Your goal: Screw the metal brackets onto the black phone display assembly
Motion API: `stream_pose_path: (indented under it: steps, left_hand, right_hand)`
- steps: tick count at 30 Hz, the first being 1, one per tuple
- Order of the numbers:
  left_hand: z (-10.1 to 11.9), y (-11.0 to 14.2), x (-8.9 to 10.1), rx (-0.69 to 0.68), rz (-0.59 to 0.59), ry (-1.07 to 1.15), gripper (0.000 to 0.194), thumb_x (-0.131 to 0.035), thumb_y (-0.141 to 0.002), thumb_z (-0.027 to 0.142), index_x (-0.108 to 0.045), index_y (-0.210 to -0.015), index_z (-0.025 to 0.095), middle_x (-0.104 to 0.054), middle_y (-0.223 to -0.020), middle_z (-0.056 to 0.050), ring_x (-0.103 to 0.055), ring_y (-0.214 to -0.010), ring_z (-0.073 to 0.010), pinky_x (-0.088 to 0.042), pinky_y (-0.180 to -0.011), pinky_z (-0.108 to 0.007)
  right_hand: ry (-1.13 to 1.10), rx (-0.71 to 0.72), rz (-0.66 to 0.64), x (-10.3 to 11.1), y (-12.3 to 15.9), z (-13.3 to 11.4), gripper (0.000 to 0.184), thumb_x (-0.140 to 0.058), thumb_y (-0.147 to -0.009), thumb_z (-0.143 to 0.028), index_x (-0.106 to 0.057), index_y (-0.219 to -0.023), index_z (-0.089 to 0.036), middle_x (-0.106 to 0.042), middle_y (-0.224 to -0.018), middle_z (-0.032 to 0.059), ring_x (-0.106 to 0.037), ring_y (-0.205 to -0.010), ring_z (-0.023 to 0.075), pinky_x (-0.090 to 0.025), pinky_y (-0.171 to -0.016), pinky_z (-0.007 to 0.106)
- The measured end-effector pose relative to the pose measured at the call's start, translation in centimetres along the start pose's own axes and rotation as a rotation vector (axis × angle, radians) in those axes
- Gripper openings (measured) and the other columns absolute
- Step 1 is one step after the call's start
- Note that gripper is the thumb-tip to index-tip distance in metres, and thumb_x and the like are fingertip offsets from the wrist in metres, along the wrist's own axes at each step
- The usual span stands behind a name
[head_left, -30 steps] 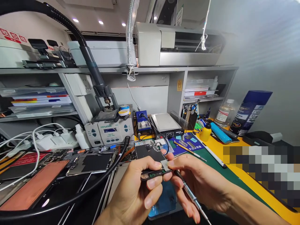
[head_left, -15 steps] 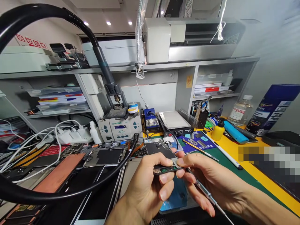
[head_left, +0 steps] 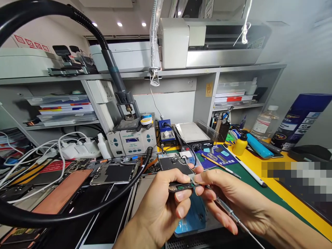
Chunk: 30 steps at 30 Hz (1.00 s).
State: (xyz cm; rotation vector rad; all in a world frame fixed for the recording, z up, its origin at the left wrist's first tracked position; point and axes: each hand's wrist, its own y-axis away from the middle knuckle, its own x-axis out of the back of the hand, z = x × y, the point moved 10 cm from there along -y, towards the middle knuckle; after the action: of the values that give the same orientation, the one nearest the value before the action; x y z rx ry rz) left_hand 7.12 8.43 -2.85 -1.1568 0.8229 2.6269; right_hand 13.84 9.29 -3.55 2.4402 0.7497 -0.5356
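Note:
Both hands meet in the lower middle of the head view. My left hand (head_left: 160, 200) is closed, thumb on top and fingers beneath, on a small flat dark phone part (head_left: 181, 187) with a green strip along its edge. My right hand (head_left: 228, 193) pinches a small silvery piece (head_left: 192, 178) at the part's right end. Whether that piece is fixed to it I cannot tell. A slim screwdriver-like tool (head_left: 225, 207) also lies in the right hand, its thin shaft pointing down to the right. Just behind the fingers is a black-and-silver phone panel (head_left: 172, 162).
Below the hands lies a blue sheet or tray (head_left: 190, 221). A black hose (head_left: 109, 204) loops across the left foreground. Phone panels (head_left: 62, 192) and white cables crowd the left. A soldering station (head_left: 132, 141), yellow bottle (head_left: 240, 144) and spray can (head_left: 298, 121) stand behind.
The view has shifted very slightly. Both hands keep the same grip on the phone part, which is tilted slightly differently, and the tool stays in the right hand.

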Motion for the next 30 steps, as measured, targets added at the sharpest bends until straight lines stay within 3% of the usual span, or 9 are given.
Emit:
stream_pose_path:
  steps: [5,9,15,23,30]
  left_hand:
    - [0.3,0.2,-0.2,-0.025,-0.032,-0.109,0.019,-0.057,-0.084,0.015,-0.069,-0.073,0.005,-0.054,-0.042,0.0,-0.037,-0.025,-0.0024,-0.031,-0.027,-0.011]
    - [-0.2,0.2,-0.5,0.041,-0.071,-0.115,0.03,-0.051,-0.082,0.015,-0.067,-0.059,0.004,-0.049,-0.033,-0.001,-0.036,-0.021,-0.003,-0.027,-0.024,-0.01]
    - [-0.7,0.2,-0.6,0.115,-0.115,-0.034,0.033,-0.049,-0.078,0.018,-0.069,-0.059,-0.002,-0.046,-0.028,-0.001,-0.036,-0.017,-0.005,-0.024,-0.021,-0.011]
    - [-0.8,0.0,-0.3,0.112,-0.156,0.019,0.036,-0.049,-0.079,0.017,-0.067,-0.054,-0.002,-0.047,-0.03,-0.002,-0.04,-0.017,-0.0061,-0.025,-0.02,-0.012]
    - [-0.6,-0.2,0.0,0.099,-0.061,-0.013,0.037,-0.047,-0.08,0.017,-0.066,-0.054,0.0,-0.044,-0.027,-0.001,-0.036,-0.016,-0.0055,-0.024,-0.02,-0.012]
  right_hand:
    - [-0.025,0.01,-0.02,0.0,-0.1,-0.3,0.027,-0.057,-0.085,-0.026,-0.068,-0.066,-0.011,-0.05,-0.047,-0.0066,-0.057,-0.028,0.0089,-0.045,-0.023,0.014]
    - [-0.1,-0.018,-0.091,-0.8,0.2,-0.1,0.031,-0.054,-0.087,-0.027,-0.07,-0.068,-0.009,-0.053,-0.049,-0.0052,-0.062,-0.031,0.0118,-0.048,-0.025,0.016]
    - [-0.173,-0.047,-0.196,-1.8,0.6,0.2,0.032,-0.05,-0.086,-0.029,-0.072,-0.075,-0.008,-0.055,-0.052,-0.0036,-0.066,-0.037,0.0138,-0.051,-0.027,0.017]
    - [-0.161,-0.037,-0.173,-1.5,0.5,0.0,0.025,-0.052,-0.088,-0.024,-0.071,-0.079,-0.009,-0.056,-0.053,-0.0039,-0.065,-0.035,0.0139,-0.053,-0.029,0.018]
    - [-0.098,-0.025,-0.132,-1.1,0.4,-0.1,0.023,-0.055,-0.087,-0.024,-0.07,-0.077,-0.01,-0.054,-0.051,-0.0058,-0.063,-0.034,0.0117,-0.05,-0.027,0.016]
